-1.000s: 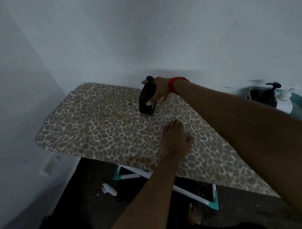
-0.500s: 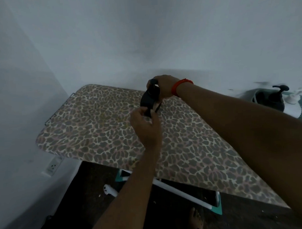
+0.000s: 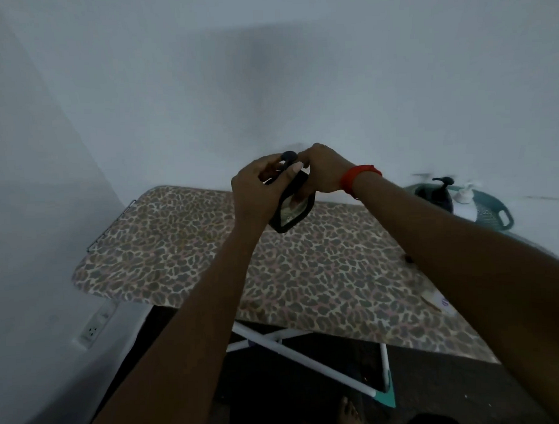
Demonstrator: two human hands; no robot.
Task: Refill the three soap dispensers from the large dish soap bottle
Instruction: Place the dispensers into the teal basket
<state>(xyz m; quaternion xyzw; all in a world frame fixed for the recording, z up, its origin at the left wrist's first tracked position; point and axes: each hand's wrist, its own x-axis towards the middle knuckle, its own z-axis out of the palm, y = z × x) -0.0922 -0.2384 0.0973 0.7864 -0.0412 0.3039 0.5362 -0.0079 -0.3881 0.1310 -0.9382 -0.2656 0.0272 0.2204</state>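
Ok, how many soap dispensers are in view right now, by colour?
Black: 2, the held dispenser, gripped by the left hand and right hand, and the black dispenser in the teal basket.
White: 1, the white dispenser in the same basket.
Total: 3 that show clearly.

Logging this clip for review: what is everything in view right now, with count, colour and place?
held dispenser: 1, black, tilted above the board, between both hands
ironing board: 1, leopard-print cover, white legs, centre
basket: 1, teal, far right
black pump dispenser: 1, black, in the basket
white pump dispenser: 1, white, in the basket, right of the black one
wall outlet: 1, white, lower left wall
wristband: 1, red, right wrist
left hand: 1, grips the held dispenser
right hand: 1, pinches near its pump top
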